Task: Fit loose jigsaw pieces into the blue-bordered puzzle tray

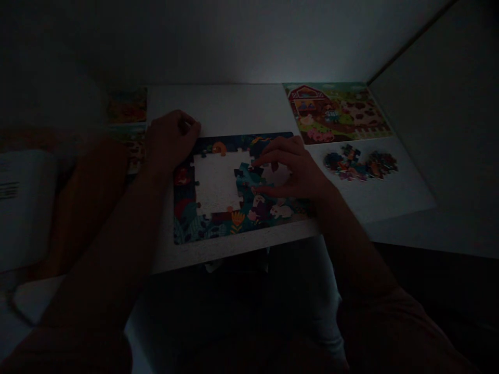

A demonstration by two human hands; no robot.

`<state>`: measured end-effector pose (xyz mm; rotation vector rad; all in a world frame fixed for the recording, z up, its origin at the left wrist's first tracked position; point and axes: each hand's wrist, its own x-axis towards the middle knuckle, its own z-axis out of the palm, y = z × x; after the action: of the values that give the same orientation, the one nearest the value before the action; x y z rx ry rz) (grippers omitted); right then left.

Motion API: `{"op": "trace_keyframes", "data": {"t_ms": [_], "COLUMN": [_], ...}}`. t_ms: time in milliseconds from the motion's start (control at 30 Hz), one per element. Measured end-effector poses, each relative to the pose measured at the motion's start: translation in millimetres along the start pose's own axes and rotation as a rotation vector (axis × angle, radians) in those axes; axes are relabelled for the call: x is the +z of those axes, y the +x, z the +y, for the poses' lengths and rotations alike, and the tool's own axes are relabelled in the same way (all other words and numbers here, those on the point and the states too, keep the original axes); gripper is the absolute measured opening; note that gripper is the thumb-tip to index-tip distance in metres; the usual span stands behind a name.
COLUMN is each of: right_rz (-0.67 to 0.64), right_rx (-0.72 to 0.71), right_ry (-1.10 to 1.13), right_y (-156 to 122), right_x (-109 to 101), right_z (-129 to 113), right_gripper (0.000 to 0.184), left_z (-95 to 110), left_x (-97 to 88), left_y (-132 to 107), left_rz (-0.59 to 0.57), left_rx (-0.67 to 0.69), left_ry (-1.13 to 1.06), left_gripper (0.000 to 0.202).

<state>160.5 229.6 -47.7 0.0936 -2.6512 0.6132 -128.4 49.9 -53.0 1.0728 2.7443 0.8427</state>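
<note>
1. Left hand (171, 139): located at the upper left edge of the jigsaw puzzle (237, 218), fingers curled and together. Whether it held anything could not be determined.
2. Right hand (290, 169): located over the right side of the puzzle, thumb and fingers apart. The fingertips (257, 162) were on or just above a teal puzzle piece (249, 176). No firm grip could be confirmed.
3. Puzzle: lying flat on a white table (230, 109), directly between the hands and partly assembled. Its border of pieces, showing rabbits and flowers, surrounded a bare white backing (216, 182).
4. Reference: a picture card (337, 113) showing a red barn and pigs lay flat at the far right of the table, well beyond the right hand.
5. Loose pieces: a heap of jigsaw pieces (360, 163) lay just below the card.
6. Surroundings: dim printed cards (127, 106) stood beyond the left hand; a white box with a barcode label (23, 208) sat further left. Lighting was poor, limiting detail.
</note>
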Motion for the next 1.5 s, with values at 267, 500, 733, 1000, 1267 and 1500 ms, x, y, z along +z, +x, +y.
{"op": "trace_keyframes", "data": {"t_ms": [267,500,733,1000,1267,1500], "right_rz": [-0.044,-0.046,0.009,0.000,-0.123,-0.178], "right_rx": [0.045,0.058,0.016,-0.011,0.005,0.057], "right_ry": [-0.012,-0.004,0.005,0.083,0.132,0.124], "right_y": [-1,0,1,1,-1,-3], "right_x": [1,-2,-3,6,9,9], "right_z": [1,0,1,3,10,13], "right_gripper": [0.054,0.057,0.055,0.051,0.046,0.057], "left_z": [-2,-3,1,1,-4,-2], "left_x": [0.8,1.1,-1.6,3.2,7.6,9.1], "left_y": [0,2,0,1,3,2], "left_rz": [0.013,0.001,-0.005,0.033,0.053,0.083], "left_rx": [0.027,0.005,-0.009,-0.008,0.020,0.041], "left_ry": [0.025,0.031,0.038,0.039,0.027,0.017], "left_gripper": [0.041,0.043,0.045,0.038,0.037,0.031]}}
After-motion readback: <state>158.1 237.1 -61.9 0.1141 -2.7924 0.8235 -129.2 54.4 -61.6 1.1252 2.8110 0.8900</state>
